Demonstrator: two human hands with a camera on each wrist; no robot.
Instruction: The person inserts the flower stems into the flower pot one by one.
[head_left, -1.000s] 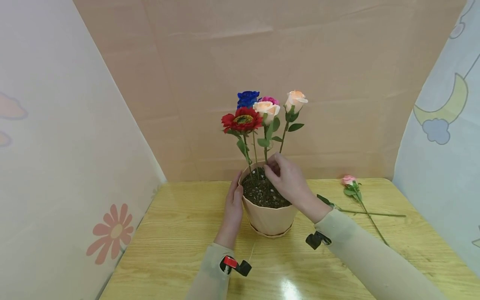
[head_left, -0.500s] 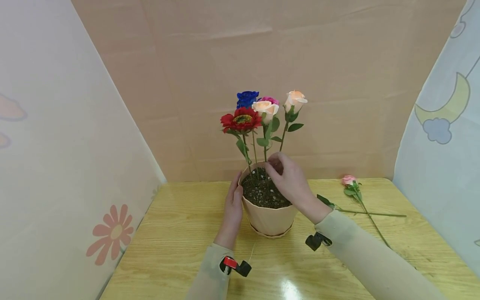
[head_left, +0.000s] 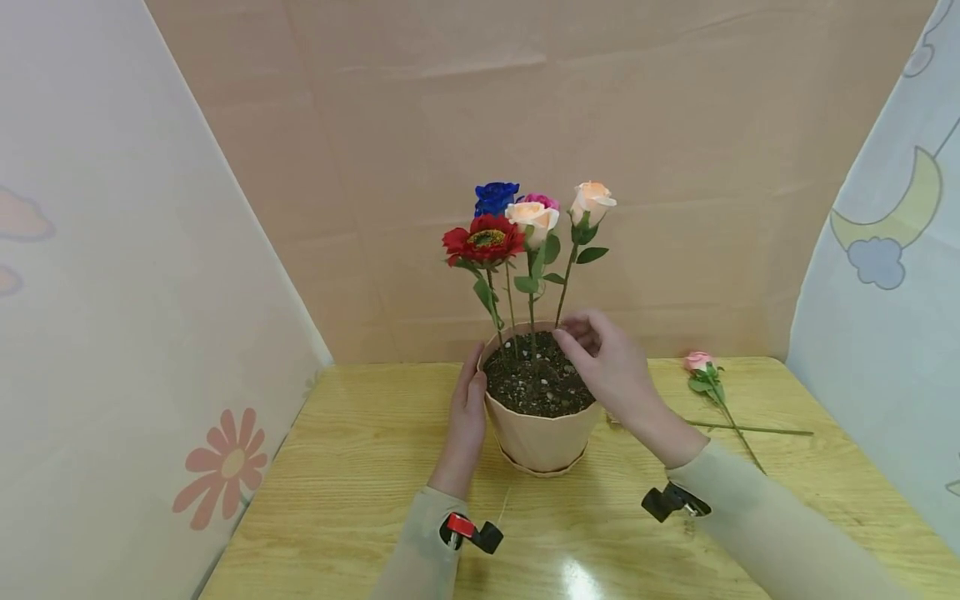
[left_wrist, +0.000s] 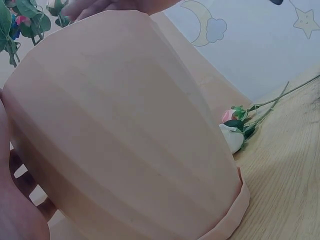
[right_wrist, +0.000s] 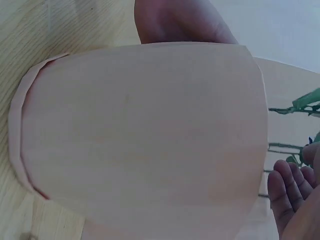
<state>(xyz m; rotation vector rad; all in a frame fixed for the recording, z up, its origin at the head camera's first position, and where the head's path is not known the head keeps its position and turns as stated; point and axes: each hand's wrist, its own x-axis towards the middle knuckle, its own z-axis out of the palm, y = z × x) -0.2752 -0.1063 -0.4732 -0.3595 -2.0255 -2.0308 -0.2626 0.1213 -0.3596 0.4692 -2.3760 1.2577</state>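
A beige flowerpot (head_left: 542, 437) filled with dark soil stands on its saucer. My left hand (head_left: 467, 417) rests against the pot's left side, its fingers extended along the wall. My right hand (head_left: 611, 367) hovers over the right rim, thumb and fingers apart, with the fingertips near the stem of the right peach rose (head_left: 592, 202); in the right wrist view its fingers (right_wrist: 287, 185) look loosely bent. A red daisy-like flower (head_left: 486, 239), a blue rose (head_left: 496, 199), another peach rose (head_left: 532, 221) and a partly hidden magenta flower (head_left: 542, 201) stand upright above the pot.
A pink rose (head_left: 699, 361) lies on the wooden table (head_left: 360, 467) at the right, crossing another stem. In the left wrist view a white rose (left_wrist: 232, 138) lies beside it. Printed wall sheets (head_left: 232, 250) stand at both sides, with a brown backdrop (head_left: 420, 100) behind.
My right hand has moved from the middle peach rose's stem rightward to the pot's right rim. More soil shows now. The left hand has stayed on the pot.
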